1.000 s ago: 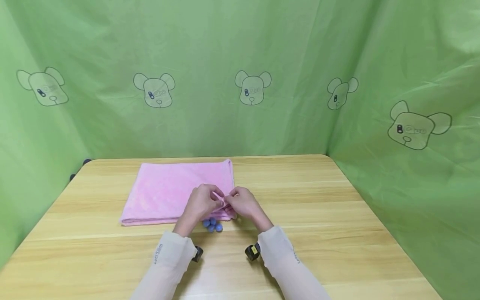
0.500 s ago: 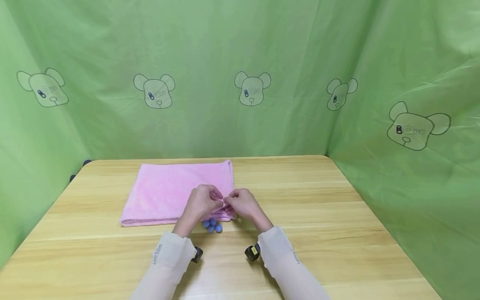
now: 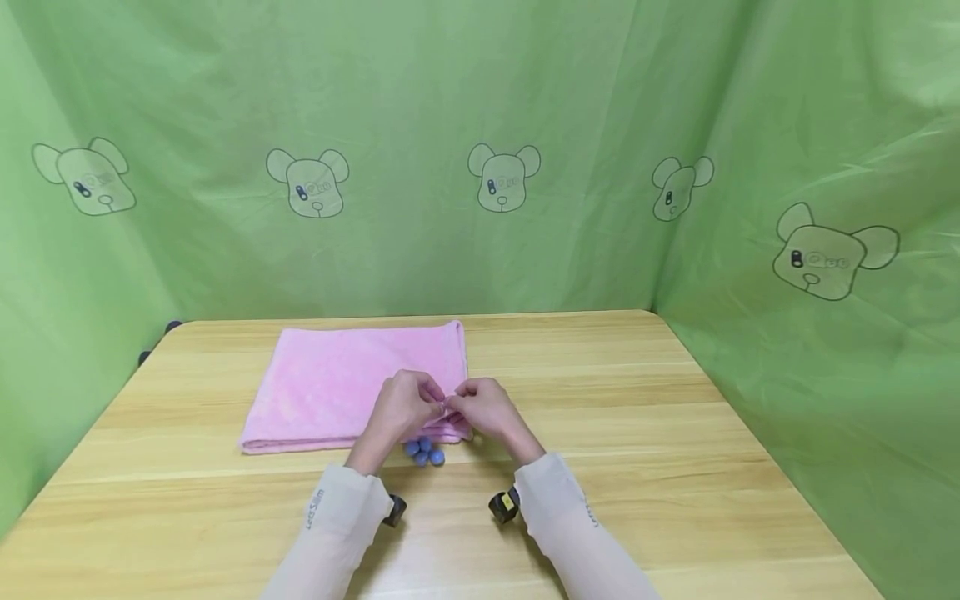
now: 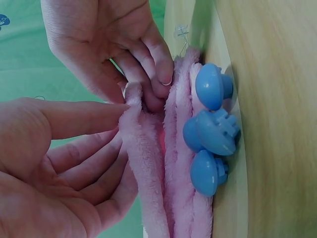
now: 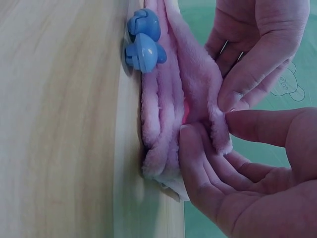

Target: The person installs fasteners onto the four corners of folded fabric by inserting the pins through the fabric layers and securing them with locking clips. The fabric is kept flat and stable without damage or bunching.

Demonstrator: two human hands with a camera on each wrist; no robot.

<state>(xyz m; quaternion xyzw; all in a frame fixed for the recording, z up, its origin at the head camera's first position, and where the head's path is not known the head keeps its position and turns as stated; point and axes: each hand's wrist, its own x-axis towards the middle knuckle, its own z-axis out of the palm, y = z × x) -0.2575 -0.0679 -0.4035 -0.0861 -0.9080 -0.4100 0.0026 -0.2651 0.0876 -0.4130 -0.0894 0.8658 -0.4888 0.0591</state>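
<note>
A folded, fluffy pink blanket (image 3: 337, 367) lies on the table under both hands. At its near right corner my left hand (image 3: 401, 408) pinches the lifted top layer between thumb and fingers. Just beside it, my right hand (image 3: 486, 407) pinches the same layer, its fingers (image 5: 195, 158) inside the fold and its thumb outside. In the right wrist view the two hands nearly meet at the edge. Several blue mushroom-shaped fasteners (image 4: 209, 87) with toothed bases lie against the blanket's near edge. A small reddish-pink spot (image 4: 161, 141) shows between the layers; its kind is hidden.
The wooden table (image 3: 637, 467) extends on all sides of the blanket. A small clear plastic piece (image 4: 182, 32) is by the blanket's corner in the left wrist view. Green curtains (image 3: 405, 250) with bear outlines stand behind and at both sides.
The fingertips of both hands shift slightly at the blanket's corner, and the left thumb and forefinger come closer together. Blanket and blue fasteners stay in place.
</note>
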